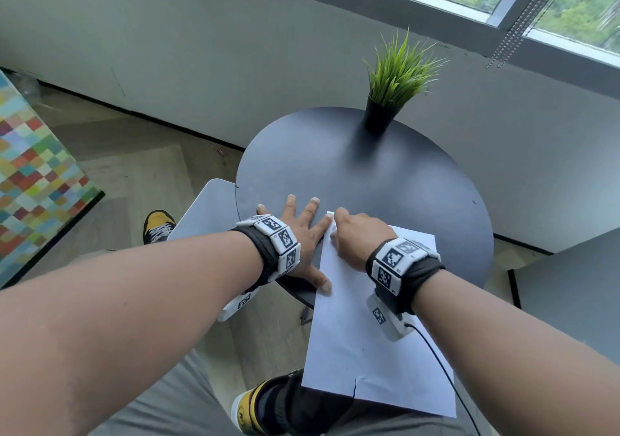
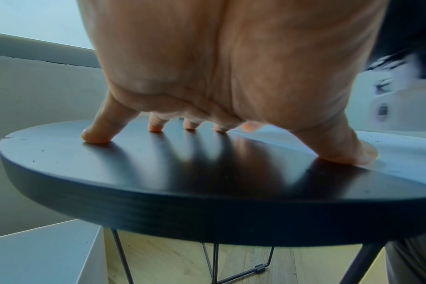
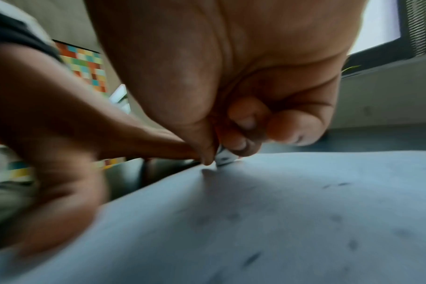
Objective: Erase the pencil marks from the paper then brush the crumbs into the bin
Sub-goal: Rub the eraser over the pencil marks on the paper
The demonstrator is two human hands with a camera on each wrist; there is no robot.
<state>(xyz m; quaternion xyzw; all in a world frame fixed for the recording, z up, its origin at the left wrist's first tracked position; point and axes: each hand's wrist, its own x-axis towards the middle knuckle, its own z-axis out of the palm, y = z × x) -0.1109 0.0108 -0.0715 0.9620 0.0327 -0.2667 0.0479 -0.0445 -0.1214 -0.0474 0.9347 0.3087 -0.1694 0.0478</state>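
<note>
paper (image 1: 375,341) lies across the near edge of the round dark table (image 1: 352,174), a good half of it hanging off toward the person's lap, with a small tear in its near edge. thin and floppy, this sheet looks sure to buckle or rip further if rubbed unsupported, so hold it flat just beside the rubbing. left hand (image 1: 298,231) is spread flat, fingertips (image 2: 95,137) down on the table and thumb on the paper's left edge, pinning it. right hand (image 1: 355,237) is curled, pinching a small pale eraser (image 3: 225,158) at the paper's far left corner. dark specks, crumbs or marks, i cannot tell which, dot the sheet. the tabletop looks smooth and slick. a potted grass plant (image 1: 396,86) stands at the table's far side, window beyond, wood floor below. a pale bin-like rim (image 1: 208,210) sits left of the table.
</note>
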